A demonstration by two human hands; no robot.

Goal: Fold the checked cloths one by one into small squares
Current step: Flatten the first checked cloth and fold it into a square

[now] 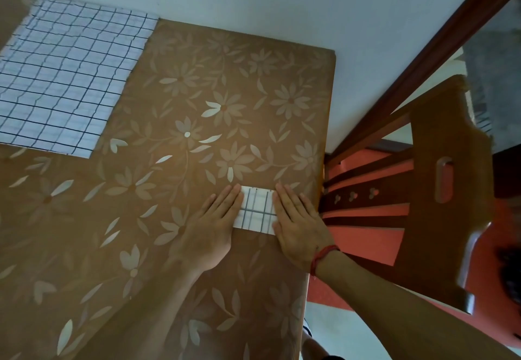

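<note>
A small folded white cloth with dark checks (257,208) lies near the right edge of the table. My left hand (215,220) lies flat on its left side, fingers straight and pressing down. My right hand (297,222) lies flat on its right side, also with straight fingers; a red string circles that wrist. Only the middle strip of the folded cloth shows between the hands. A large checked cloth (66,74) lies spread flat at the far left of the table.
The table (180,122) carries a brown covering with pale flowers; its right edge runs just past my right hand. A wooden chair (439,190) stands to the right over a red floor. A pale wall lies beyond the table's far edge.
</note>
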